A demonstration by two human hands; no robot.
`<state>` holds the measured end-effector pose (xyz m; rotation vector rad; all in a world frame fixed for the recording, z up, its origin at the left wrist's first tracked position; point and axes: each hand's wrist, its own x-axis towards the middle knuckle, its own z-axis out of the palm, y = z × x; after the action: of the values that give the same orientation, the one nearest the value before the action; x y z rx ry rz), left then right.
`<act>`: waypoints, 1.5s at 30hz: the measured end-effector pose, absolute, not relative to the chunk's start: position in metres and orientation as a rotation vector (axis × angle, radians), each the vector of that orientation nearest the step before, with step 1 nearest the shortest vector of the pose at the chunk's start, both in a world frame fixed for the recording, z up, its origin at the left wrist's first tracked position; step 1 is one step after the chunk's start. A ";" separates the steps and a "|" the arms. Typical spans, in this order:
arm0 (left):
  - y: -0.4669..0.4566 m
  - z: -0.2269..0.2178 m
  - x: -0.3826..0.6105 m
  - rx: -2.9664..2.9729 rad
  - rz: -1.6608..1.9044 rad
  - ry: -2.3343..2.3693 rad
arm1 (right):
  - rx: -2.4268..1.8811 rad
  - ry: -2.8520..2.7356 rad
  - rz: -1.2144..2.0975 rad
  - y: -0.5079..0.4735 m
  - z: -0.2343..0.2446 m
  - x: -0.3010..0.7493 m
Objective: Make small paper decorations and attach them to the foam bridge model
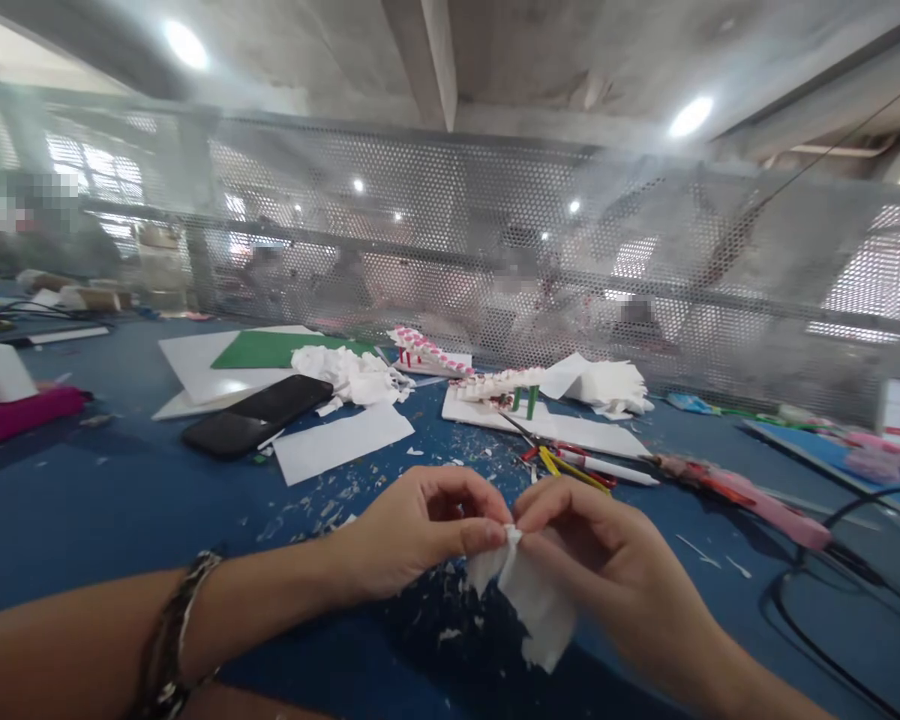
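Note:
My left hand (420, 535) and my right hand (607, 570) meet above the blue table (105, 500), both pinching the top edge of a small white piece of tissue paper (532, 600) that hangs down between them. The fingers of both hands are closed on the paper. A bracelet (176, 635) circles my left wrist. Small white paper scraps (330, 505) lie scattered on the table just beyond my hands.
A black phone (259, 415) lies at left centre beside white sheets (341, 440) and a green sheet (270, 350). Crumpled tissue (352, 372), a small paper model (495, 390), pens and scissors (585, 465), a black cable (832, 590) and a perforated metal screen (495, 230) are beyond.

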<state>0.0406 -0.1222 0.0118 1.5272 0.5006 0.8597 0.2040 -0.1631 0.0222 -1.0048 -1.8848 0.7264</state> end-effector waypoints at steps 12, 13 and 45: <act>-0.122 0.008 0.043 1.437 0.887 0.539 | -0.975 -1.856 0.671 -0.162 0.022 0.199; -0.122 0.008 0.042 1.478 0.907 0.562 | -0.978 -1.853 0.653 -0.162 0.022 0.198; -0.136 0.008 0.041 2.140 1.314 0.642 | -0.820 -1.777 0.335 -0.155 0.013 0.188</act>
<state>0.0406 -0.1359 0.0083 2.1402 0.6418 1.3136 0.1880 -0.1548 0.0127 -0.8205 -1.7775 0.3348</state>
